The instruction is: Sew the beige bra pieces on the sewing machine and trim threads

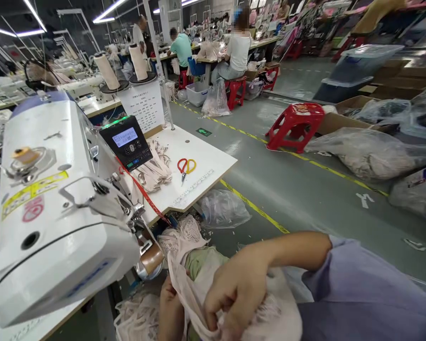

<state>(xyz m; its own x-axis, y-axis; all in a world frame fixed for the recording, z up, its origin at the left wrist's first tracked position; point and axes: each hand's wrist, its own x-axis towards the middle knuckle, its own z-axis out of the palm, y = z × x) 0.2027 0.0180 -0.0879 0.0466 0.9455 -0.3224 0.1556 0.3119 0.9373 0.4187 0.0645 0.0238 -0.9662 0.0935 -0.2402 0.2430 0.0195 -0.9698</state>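
Note:
A pale pink lace garment [179, 274] lies over my lap and reaches up to the sewing machine [67, 213]. My right hand [239, 286] is bent over the cloth, its fingers curled and pinching a fold. Lower and to the left, my left hand [171, 303] grips the garment's edge, its fingertips partly behind the fabric. Green cloth [202, 260] shows beneath the pink. A red ribbon [145, 194] runs down from the machine's control panel [126, 142] toward the garment.
Scissors [185, 169] with red and yellow handles lie on the white table [206, 163] beside pale fabric strips [154, 170]. A plastic bag [223, 208] hangs below the table's edge. A red stool [294, 125] and bagged goods [369, 154] stand right. Workers sit farther back.

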